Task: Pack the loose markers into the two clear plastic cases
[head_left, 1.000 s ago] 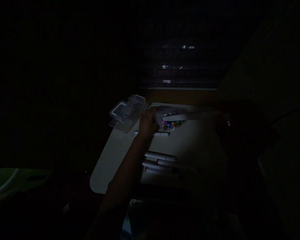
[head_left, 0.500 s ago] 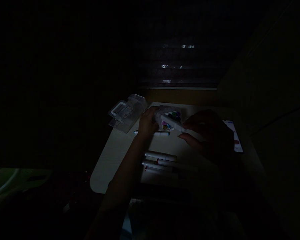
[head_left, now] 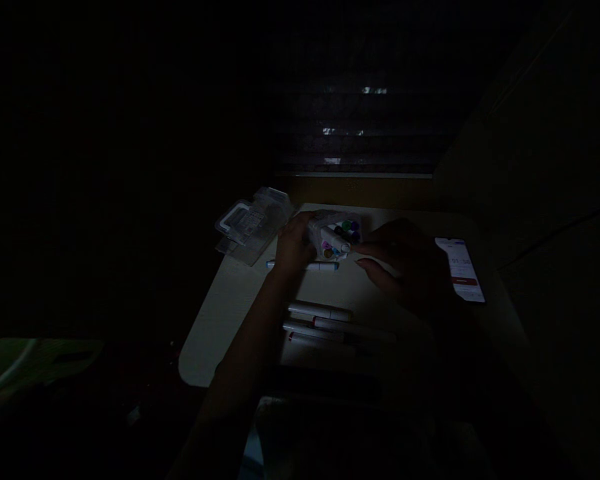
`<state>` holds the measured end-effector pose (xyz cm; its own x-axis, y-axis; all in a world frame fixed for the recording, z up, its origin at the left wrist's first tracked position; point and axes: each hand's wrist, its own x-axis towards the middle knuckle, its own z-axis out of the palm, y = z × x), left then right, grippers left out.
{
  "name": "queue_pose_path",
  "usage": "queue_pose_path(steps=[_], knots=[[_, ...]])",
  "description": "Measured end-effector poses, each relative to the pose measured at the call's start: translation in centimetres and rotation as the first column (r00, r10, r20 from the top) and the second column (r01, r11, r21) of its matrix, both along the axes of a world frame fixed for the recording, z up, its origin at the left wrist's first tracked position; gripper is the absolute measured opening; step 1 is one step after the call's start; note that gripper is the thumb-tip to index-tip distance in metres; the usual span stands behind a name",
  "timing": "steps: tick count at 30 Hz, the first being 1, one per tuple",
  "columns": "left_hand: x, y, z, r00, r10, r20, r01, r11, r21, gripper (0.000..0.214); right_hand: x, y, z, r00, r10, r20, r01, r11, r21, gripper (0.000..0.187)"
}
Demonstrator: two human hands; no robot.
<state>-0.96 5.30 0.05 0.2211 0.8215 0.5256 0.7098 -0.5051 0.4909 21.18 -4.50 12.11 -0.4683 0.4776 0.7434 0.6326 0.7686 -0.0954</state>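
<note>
My left hand [head_left: 294,243] is closed on the left side of a clear plastic marker case [head_left: 320,222], lying with its opening towards me. Green, purple, pink, blue and brown marker ends show inside it. A white marker [head_left: 336,239] pokes partway out of the opening. At its outer end is the index finger of my right hand [head_left: 403,260], touching or almost touching it. The thumb stands apart below, and nothing is gripped between the two. Just in front of the case, a blue-ended marker [head_left: 322,266] lies on the table, partly behind my left wrist.
Several white markers [head_left: 320,311] lie nearer me on the pale table [head_left: 215,320]. A clear plastic lid with a handle [head_left: 253,230] rests at the back left. On the right is a lit phone [head_left: 463,270], partly behind my right hand. The room is very dark.
The white marker has gone further into the case. My right hand's thumb and index finger have come off its sides and moved slightly left, uncovering more of the phone.
</note>
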Motion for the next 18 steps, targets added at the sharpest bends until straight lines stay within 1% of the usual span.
queue_pose_path(steps=[2,5,9,13,15,18], knots=[[0.1,0.0,0.0,1.0,0.013,-0.001,-0.013,1.0,-0.007,0.058,-0.3,0.4,-0.6,0.998,0.012,0.059,-0.015,0.999,0.036,0.017],[0.1,0.0,0.0,1.0,0.015,0.007,-0.015,1.0,0.003,0.057,-0.6,1.1,-1.4,0.995,0.031,0.091,-0.036,0.997,0.061,0.018],[0.0,0.1,-0.2,1.0,-0.014,0.013,0.014,0.999,0.035,0.058,-1.2,1.9,-2.8,0.993,0.048,0.106,-0.045,0.998,-0.033,0.022],[0.1,0.1,-0.2,1.0,-0.008,0.024,0.007,1.0,0.023,0.056,-1.9,2.1,-4.0,0.988,0.068,0.137,-0.047,0.987,-0.153,0.03],[0.1,0.1,-0.1,1.0,-0.001,0.024,0.001,1.0,0.012,0.055,-2.0,2.2,-4.2,0.988,0.056,0.146,-0.03,0.985,-0.171,0.032],[0.1,0.0,0.0,1.0,0.0,0.021,0.0,1.0,-0.013,0.056,-1.6,2.4,-4.3,0.994,0.029,0.103,-0.016,0.992,-0.127,0.028]])
